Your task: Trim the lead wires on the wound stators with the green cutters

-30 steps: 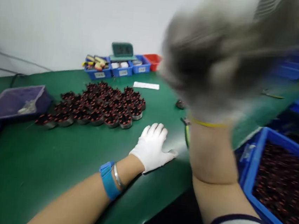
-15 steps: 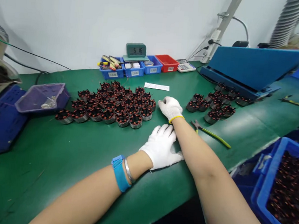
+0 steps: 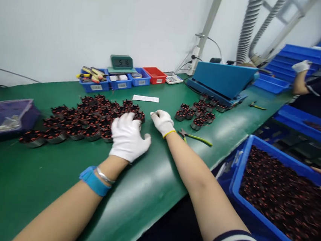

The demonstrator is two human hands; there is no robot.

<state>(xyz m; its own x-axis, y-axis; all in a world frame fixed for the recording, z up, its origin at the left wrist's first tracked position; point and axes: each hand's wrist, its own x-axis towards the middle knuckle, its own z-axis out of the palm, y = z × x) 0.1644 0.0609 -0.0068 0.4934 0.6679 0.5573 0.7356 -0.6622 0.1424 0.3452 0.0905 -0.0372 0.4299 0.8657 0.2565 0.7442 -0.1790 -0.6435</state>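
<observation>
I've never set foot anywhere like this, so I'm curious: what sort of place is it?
Most likely a factory workshop, perhaps for electrical parts: dark, copper-coloured ring-shaped parts crowd together on a green workbench, a blue crate holds many similar-looking pieces, and pliers lie on the bench.

Lots of short, round metal rings [image 3: 88, 116] sit crowded together on the green surface [image 3: 58, 175]. They have silvery sides, dark spiky tops and orange-brown bits inside. A smaller bunch [image 3: 199, 121] sits to the right.

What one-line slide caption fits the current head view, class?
Gloved left hand at the larger cluster of dark ring-shaped parts, gloved right hand nearby.
</observation>
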